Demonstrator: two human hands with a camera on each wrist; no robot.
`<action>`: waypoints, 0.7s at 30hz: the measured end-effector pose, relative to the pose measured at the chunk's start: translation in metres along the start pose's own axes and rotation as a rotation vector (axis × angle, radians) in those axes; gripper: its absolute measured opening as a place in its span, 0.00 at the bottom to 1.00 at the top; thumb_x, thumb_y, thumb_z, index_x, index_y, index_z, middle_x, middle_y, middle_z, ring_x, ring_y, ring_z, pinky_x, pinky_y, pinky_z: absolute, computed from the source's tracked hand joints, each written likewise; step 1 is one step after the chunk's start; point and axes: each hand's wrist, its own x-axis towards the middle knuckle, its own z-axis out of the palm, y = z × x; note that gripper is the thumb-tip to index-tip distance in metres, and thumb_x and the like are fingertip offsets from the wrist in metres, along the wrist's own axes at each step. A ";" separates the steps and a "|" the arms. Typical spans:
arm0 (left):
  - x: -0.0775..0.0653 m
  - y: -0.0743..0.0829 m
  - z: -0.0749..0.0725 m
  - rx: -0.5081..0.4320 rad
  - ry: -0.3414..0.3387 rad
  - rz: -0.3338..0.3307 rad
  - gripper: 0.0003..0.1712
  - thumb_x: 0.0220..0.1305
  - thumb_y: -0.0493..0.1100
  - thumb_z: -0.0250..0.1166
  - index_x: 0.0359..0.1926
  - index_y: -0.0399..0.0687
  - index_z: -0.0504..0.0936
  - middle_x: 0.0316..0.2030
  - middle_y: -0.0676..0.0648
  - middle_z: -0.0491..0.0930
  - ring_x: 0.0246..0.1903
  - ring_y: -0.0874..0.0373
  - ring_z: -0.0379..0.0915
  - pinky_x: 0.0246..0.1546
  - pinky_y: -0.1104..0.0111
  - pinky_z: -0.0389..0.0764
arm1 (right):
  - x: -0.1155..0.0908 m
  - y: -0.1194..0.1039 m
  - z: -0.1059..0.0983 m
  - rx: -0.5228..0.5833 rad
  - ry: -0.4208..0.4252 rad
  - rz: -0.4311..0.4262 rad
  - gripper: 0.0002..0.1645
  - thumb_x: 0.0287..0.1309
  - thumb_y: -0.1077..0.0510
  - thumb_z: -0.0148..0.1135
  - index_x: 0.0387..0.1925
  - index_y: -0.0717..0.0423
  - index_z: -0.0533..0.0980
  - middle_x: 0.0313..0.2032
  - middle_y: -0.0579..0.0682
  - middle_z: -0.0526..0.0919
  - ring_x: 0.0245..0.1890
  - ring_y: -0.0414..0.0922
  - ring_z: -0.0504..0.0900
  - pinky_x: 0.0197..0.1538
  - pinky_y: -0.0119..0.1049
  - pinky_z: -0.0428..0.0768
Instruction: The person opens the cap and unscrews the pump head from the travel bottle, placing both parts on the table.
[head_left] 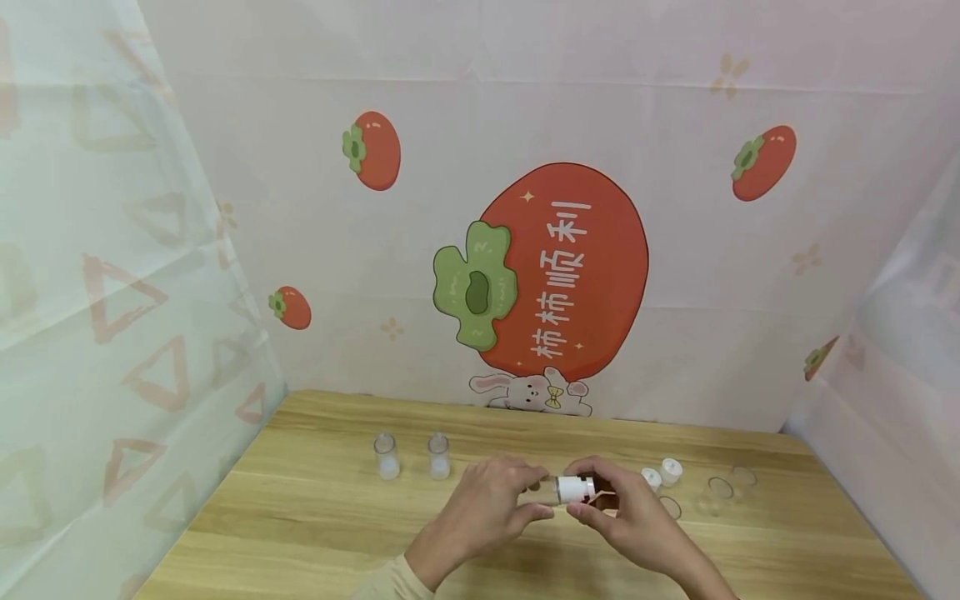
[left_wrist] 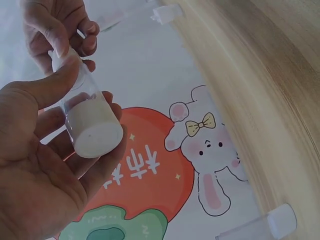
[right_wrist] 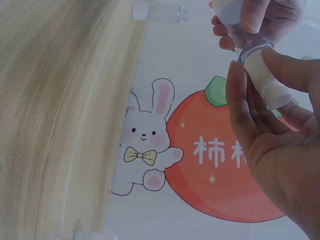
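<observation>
In the head view, my left hand (head_left: 487,507) grips the clear body of a small bottle lying sideways in the air above the table. My right hand (head_left: 637,521) holds the white cap (head_left: 572,489) at the bottle's other end between thumb and fingers. Seen from the left wrist, the bottle (left_wrist: 95,127) has a clear wall and a white base, with the left thumb and fingers curled round it. The right wrist view shows the white cap (right_wrist: 265,75) meeting the bottle's clear rim. Fingers hide part of the joint.
Two clear bottles with white bottoms, one at the left (head_left: 387,457) and one nearer the hands (head_left: 438,457), stand on the wooden table (head_left: 300,508). Right of the hands are two white caps (head_left: 671,472) and several clear round pieces (head_left: 721,487). A printed cloth hangs behind.
</observation>
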 end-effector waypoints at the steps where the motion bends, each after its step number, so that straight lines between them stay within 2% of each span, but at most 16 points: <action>1: 0.000 0.000 0.000 -0.019 -0.012 -0.009 0.16 0.60 0.51 0.76 0.47 0.53 0.88 0.33 0.60 0.84 0.32 0.70 0.77 0.31 0.74 0.76 | -0.001 0.000 0.000 -0.007 0.001 -0.010 0.15 0.64 0.60 0.69 0.50 0.51 0.77 0.41 0.48 0.82 0.35 0.40 0.81 0.38 0.37 0.86; 5: 0.000 -0.002 0.001 -0.080 -0.047 -0.035 0.15 0.60 0.52 0.75 0.47 0.55 0.88 0.34 0.61 0.84 0.33 0.72 0.77 0.33 0.74 0.76 | -0.002 -0.001 0.001 -0.013 0.013 -0.045 0.14 0.64 0.58 0.69 0.49 0.50 0.77 0.40 0.47 0.82 0.36 0.41 0.81 0.40 0.36 0.85; 11: 0.001 -0.005 0.001 -0.229 -0.105 -0.064 0.14 0.61 0.51 0.75 0.45 0.52 0.89 0.32 0.62 0.83 0.32 0.74 0.76 0.34 0.78 0.76 | -0.001 -0.005 0.002 -0.032 0.044 -0.068 0.06 0.69 0.59 0.63 0.45 0.47 0.80 0.41 0.46 0.82 0.38 0.41 0.81 0.41 0.37 0.84; 17: 0.001 -0.006 0.000 -0.371 -0.158 -0.106 0.15 0.61 0.50 0.75 0.45 0.48 0.88 0.28 0.64 0.80 0.29 0.75 0.74 0.31 0.79 0.76 | 0.001 -0.007 0.004 -0.050 0.076 -0.089 0.06 0.69 0.62 0.62 0.43 0.47 0.81 0.41 0.43 0.83 0.40 0.42 0.82 0.41 0.37 0.84; 21: 0.000 -0.007 -0.001 -0.402 -0.162 -0.118 0.16 0.61 0.50 0.75 0.46 0.48 0.88 0.29 0.64 0.80 0.30 0.74 0.74 0.32 0.78 0.77 | 0.000 -0.007 0.005 -0.059 0.096 -0.088 0.09 0.68 0.62 0.64 0.46 0.47 0.79 0.42 0.46 0.84 0.42 0.43 0.82 0.42 0.37 0.84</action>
